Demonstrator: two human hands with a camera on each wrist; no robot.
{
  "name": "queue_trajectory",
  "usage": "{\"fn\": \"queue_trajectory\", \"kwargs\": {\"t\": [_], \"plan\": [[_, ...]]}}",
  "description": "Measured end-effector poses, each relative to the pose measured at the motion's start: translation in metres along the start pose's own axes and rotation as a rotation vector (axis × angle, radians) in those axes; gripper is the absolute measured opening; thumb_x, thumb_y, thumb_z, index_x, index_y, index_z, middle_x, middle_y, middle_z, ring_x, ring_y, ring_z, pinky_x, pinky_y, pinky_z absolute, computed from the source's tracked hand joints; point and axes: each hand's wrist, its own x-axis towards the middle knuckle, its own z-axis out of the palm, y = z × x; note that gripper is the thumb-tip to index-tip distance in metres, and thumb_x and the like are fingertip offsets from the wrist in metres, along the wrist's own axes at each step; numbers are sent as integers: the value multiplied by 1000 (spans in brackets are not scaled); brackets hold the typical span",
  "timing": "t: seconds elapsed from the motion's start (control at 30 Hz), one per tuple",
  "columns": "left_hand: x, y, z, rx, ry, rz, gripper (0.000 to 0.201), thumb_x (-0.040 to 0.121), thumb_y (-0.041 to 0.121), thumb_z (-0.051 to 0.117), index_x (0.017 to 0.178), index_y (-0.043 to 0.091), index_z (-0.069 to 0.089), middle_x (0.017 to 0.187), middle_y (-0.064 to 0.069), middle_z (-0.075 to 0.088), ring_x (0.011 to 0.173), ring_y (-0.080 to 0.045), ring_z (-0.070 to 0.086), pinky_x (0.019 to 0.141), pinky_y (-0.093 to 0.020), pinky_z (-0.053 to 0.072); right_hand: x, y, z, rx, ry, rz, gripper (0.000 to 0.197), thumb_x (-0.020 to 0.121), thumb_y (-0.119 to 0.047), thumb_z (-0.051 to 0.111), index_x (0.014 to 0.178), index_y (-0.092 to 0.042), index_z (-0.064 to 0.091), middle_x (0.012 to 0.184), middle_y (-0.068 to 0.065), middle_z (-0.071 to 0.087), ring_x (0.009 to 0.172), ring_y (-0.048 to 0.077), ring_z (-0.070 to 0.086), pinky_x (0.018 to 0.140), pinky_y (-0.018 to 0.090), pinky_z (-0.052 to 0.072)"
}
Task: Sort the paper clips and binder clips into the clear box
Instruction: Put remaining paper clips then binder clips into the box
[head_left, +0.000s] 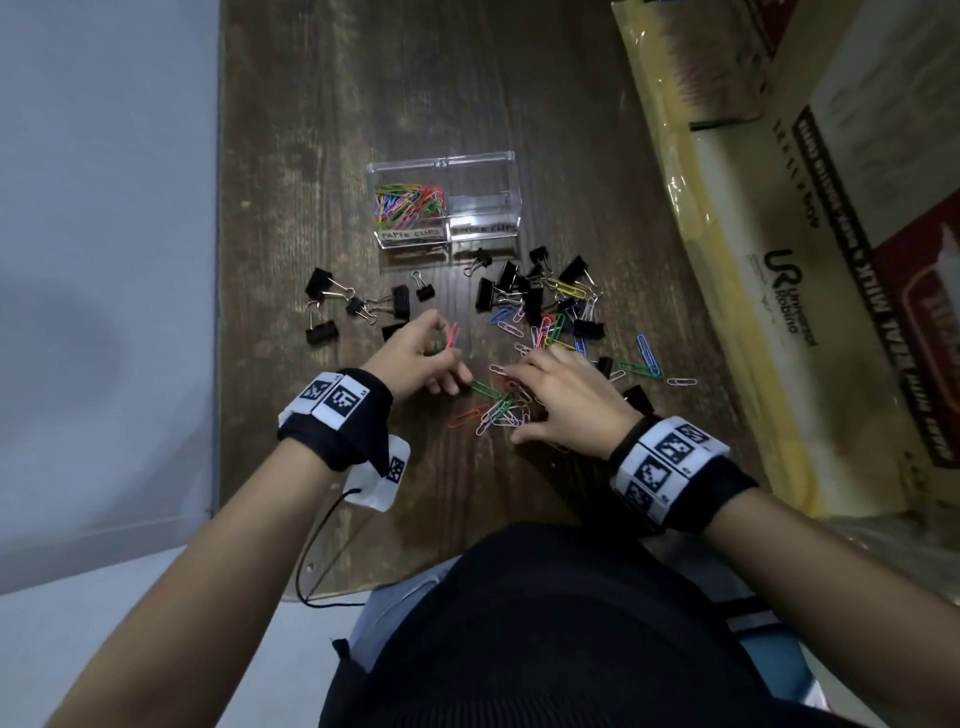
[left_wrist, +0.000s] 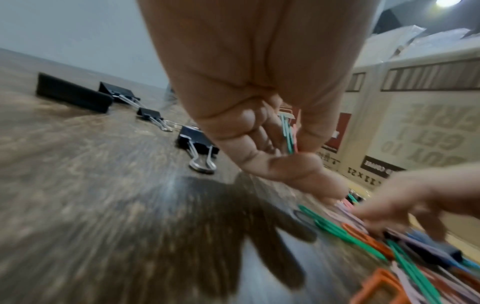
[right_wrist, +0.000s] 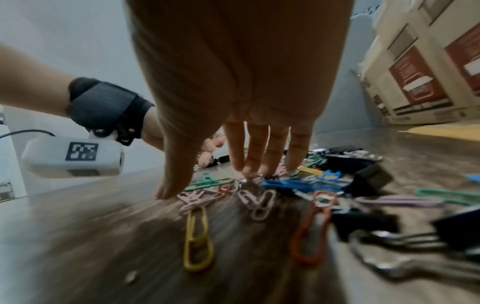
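A clear two-part box (head_left: 483, 158) stands mid-table; its left part holds coloured paper clips (head_left: 409, 203), its right part looks bare. My left hand (head_left: 423, 356) grips a small bunch of pink and green paper clips (head_left: 451, 335) (left_wrist: 289, 134), just left of a loose pile of paper clips (head_left: 501, 408). My right hand (head_left: 561, 395) lies spread over that pile, straight fingers (right_wrist: 259, 152) touching clips on the wood. Black binder clips (head_left: 524, 291) mixed with more paper clips lie in front of the box on the right, others (head_left: 358, 306) on the left.
The wooden table (head_left: 322, 156) ends at a drop on the left. Large cardboard cartons (head_left: 831, 234) wrapped in plastic crowd the right side. A yellow clip (right_wrist: 198, 238) and an orange clip (right_wrist: 310, 232) lie under my right palm. My dark-clothed torso is at the near edge.
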Motion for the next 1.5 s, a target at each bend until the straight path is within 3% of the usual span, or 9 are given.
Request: {"fn": "queue_trajectory", "kwargs": {"t": [0.13, 0.3, 0.5, 0.63, 0.73, 0.9, 1.07, 1.17, 1.5], "plan": [[-4, 1, 8, 62, -63, -20, 19, 94, 1, 40, 102, 18, 40, 74, -5, 66, 52, -3, 62, 46, -15, 46, 12, -16, 6, -123, 51, -84, 52, 83, -42, 61, 126, -16, 49, 124, 3, 49, 118, 22, 40, 97, 33, 29], [-10, 4, 13, 192, 12, -44, 28, 86, -5, 42, 73, 20, 43, 66, 1, 49, 56, -10, 47, 48, -17, 39, 16, -17, 7, -57, 64, -108, 21, 88, -29, 58, 105, -16, 57, 113, 2, 58, 111, 21, 44, 93, 32, 29], [-24, 6, 24, 645, 16, -12, 45, 65, 48, 75, 87, 19, 50, 64, 9, 42, 62, -13, 42, 60, -28, 36, 9, -6, 3, 223, 125, -28, 8, 89, -22, 59, 93, -15, 59, 100, 2, 62, 101, 19, 51, 86, 30, 37], [-35, 2, 34, 936, 10, -13, 83, 53, 69, 70, 113, 18, 42, 104, 4, 52, 92, -18, 55, 79, -34, 47, -9, 16, -5, 576, 224, 92, 13, 88, -11, 60, 100, -12, 62, 92, -1, 66, 87, 12, 61, 80, 28, 49], [-39, -8, 46, 924, 74, 5, 74, 61, 60, 71, 111, 15, 40, 112, -4, 44, 92, -24, 57, 78, -41, 52, -21, 23, -8, 743, 191, 135, 25, 91, -2, 52, 111, -14, 62, 92, -8, 63, 80, -1, 58, 70, 7, 45], [-41, -15, 58, 868, 93, 130, 33, 87, 31, 58, 106, 7, 47, 110, -11, 40, 93, -24, 51, 83, -39, 49, -25, 21, 1, 1061, 37, 366, 29, 92, -2, 33, 77, -18, 52, 66, -1, 46, 51, 10, 40, 42, 19, 29], [-34, -15, 59, 1001, 64, 213, 26, 92, 17, 47, 114, 3, 45, 112, -15, 47, 103, -30, 49, 89, -40, 44, -29, 8, 12, 543, 17, 303, 31, 80, -43, 67, 76, -17, 52, 65, -6, 47, 58, 12, 45, 55, 27, 34], [-29, -15, 57, 984, 67, 245, 32, 90, 12, 47, 120, 3, 43, 115, -15, 52, 106, -31, 50, 94, -40, 42, -25, 3, 20, 239, 3, 241, 29, 76, -40, 72, 82, -16, 56, 76, -3, 56, 77, 22, 57, 64, 29, 36], [-23, -10, 50, 767, 102, 194, 19, 85, 3, 47, 102, -2, 53, 100, -19, 56, 94, -32, 53, 84, -33, 37, -21, 1, 14, 651, 82, 173, 10, 88, -11, 49, 84, -13, 40, 74, 4, 50, 61, 20, 46, 59, 31, 35]]}}
